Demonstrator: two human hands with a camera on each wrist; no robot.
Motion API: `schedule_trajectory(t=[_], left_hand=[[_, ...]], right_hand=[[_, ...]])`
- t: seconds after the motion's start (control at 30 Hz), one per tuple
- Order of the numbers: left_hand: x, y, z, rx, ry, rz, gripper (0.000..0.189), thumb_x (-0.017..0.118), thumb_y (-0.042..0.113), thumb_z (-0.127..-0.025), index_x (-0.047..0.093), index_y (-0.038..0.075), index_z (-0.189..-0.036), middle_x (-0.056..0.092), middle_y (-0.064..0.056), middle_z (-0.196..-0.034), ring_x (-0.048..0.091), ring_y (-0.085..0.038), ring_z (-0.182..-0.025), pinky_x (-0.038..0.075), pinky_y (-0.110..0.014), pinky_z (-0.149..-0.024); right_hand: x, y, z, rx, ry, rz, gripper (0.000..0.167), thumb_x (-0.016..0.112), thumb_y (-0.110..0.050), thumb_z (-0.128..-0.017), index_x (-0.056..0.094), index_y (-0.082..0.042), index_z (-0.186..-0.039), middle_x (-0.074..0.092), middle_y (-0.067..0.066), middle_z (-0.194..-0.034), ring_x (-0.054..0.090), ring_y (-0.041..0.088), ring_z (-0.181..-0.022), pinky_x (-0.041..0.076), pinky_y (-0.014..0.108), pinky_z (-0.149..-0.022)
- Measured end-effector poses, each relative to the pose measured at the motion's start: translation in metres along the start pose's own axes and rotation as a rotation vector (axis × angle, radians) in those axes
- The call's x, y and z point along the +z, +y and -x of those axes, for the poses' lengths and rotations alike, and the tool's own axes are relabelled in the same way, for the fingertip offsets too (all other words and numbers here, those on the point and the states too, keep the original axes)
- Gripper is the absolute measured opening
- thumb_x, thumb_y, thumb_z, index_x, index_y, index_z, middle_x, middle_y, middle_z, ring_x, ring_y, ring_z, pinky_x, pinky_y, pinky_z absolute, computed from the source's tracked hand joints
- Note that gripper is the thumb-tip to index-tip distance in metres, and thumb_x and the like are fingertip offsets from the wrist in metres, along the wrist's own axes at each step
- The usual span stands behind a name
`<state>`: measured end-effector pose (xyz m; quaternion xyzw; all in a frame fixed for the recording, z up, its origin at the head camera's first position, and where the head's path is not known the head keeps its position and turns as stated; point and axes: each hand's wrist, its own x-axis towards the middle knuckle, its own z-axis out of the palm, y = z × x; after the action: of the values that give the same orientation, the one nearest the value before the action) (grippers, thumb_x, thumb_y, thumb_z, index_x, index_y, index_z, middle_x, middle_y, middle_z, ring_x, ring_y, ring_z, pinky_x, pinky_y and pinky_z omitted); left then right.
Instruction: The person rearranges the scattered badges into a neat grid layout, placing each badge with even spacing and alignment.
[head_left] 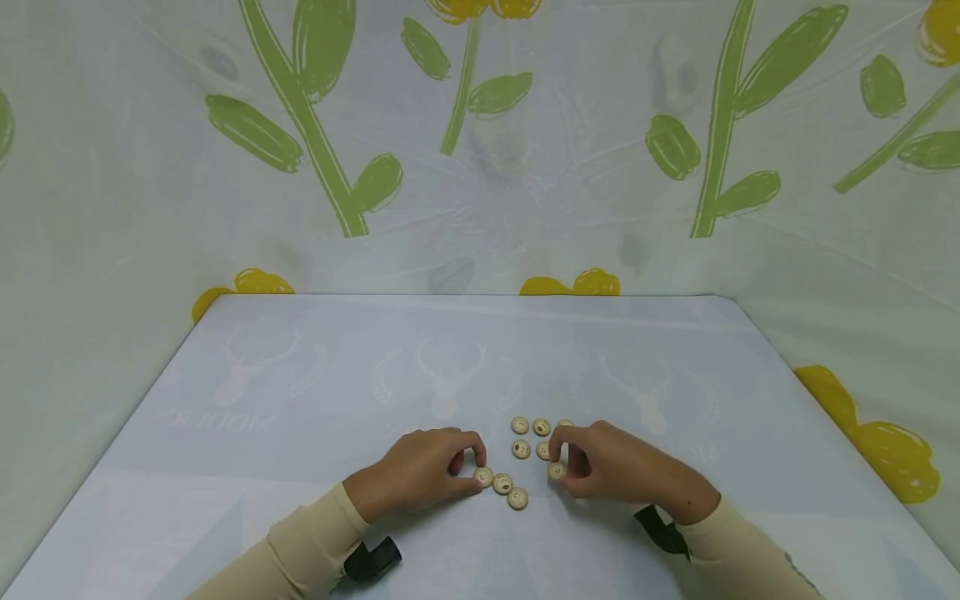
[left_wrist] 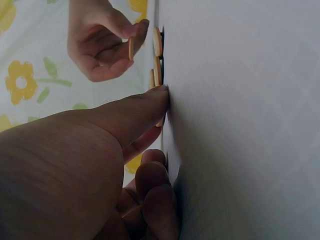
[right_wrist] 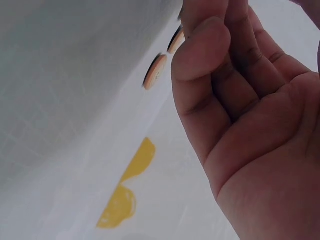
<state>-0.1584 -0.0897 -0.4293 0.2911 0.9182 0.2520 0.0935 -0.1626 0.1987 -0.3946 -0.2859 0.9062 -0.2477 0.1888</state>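
My left hand [head_left: 423, 468] pinches a round wooden button [head_left: 483, 477] between thumb and index finger, down at the tabletop. A second button [head_left: 502, 483] lies right beside it, and another button [head_left: 517, 498] follows, making a short slanting row. Between the thumb and a finger of my right hand [head_left: 611, 462] is a further wooden button [head_left: 557, 471]. In the left wrist view that held button [left_wrist: 131, 49] is on edge and off the table. Behind the right hand several buttons [head_left: 520, 425] lie in two short rows, some partly covered by its fingers.
The buttons lie on a pale table [head_left: 300, 400] printed with faint deer heads. Behind it hangs a white cloth [head_left: 570, 217] with green stems and yellow flowers. A black strap [head_left: 372, 559] is on the left wrist, another black strap [head_left: 662, 530] on the right.
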Motion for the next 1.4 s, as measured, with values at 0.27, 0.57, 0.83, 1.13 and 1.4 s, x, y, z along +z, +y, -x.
schedule_trajectory(t=[0.27,0.57,0.83,1.13,1.4], left_hand=[[0.0,0.0,0.0,-0.001,-0.002,-0.007,0.021,0.078,0.038,-0.085,0.063,0.031,-0.098,0.048,0.015,-0.07,0.042,-0.001,-0.06,0.034,-0.024,-0.058],[-0.001,0.001,0.0,0.001,0.0,0.0,0.021,0.078,0.037,-0.085,0.063,0.031,-0.098,0.049,0.014,-0.07,0.042,-0.001,-0.06,0.034,-0.024,-0.058],[-0.002,0.002,0.001,0.005,0.003,0.001,0.021,0.079,0.037,-0.085,0.063,0.03,-0.098,0.049,0.013,-0.07,0.042,-0.001,-0.059,0.034,-0.023,-0.057],[-0.002,0.002,0.001,0.006,0.001,0.001,0.021,0.078,0.037,-0.085,0.063,0.03,-0.098,0.049,0.013,-0.071,0.042,-0.001,-0.059,0.034,-0.023,-0.057],[-0.002,0.002,0.001,0.01,0.001,-0.001,0.021,0.078,0.037,-0.086,0.063,0.031,-0.099,0.05,0.013,-0.071,0.042,-0.001,-0.06,0.034,-0.023,-0.058]], right_hand=[[-0.002,0.004,0.0,0.008,0.06,0.052,0.019,0.076,-0.016,-0.086,0.063,-0.023,-0.098,0.058,-0.014,-0.071,0.053,0.0,-0.064,0.048,0.021,-0.058],[-0.005,0.009,-0.002,0.032,0.098,0.061,0.019,0.076,-0.013,-0.086,0.062,-0.02,-0.096,0.057,-0.012,-0.072,0.052,0.002,-0.065,0.047,0.021,-0.058],[-0.004,0.016,-0.002,0.046,0.12,0.07,0.018,0.074,-0.011,-0.086,0.061,-0.017,-0.097,0.056,-0.011,-0.07,0.051,0.002,-0.063,0.046,0.021,-0.058],[-0.004,0.018,-0.002,0.076,0.13,0.068,0.018,0.075,-0.01,-0.086,0.06,-0.016,-0.096,0.055,-0.01,-0.068,0.049,0.002,-0.061,0.045,0.021,-0.057],[-0.003,0.018,-0.003,0.091,0.127,0.075,0.019,0.074,-0.009,-0.086,0.061,-0.015,-0.098,0.053,-0.01,-0.067,0.048,0.002,-0.061,0.044,0.021,-0.057]])
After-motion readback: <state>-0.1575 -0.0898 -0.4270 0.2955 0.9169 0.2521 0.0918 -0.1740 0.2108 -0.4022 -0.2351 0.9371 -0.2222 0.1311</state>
